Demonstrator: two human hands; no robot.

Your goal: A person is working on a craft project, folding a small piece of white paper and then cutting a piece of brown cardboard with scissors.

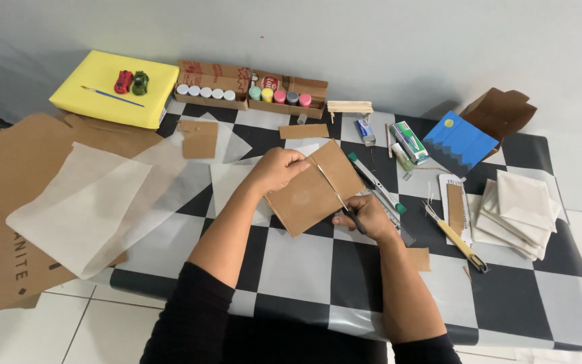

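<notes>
A brown cardboard piece point(312, 189) is held at its top edge by the left hand point(277, 168), fingers closed on it, above the checkered desk point(304, 269). Scissors point(341, 200) are gripped by the right hand point(365, 217); their handles are hidden. Paint jars point(281, 96) stand behind.

Plain pale grey wall point(385, 40) behind. Tabletop point(304, 269) covered in black-and-white checked cloth. White tiled floor point(48, 330) at lower left. Lighting soft, even.
</notes>
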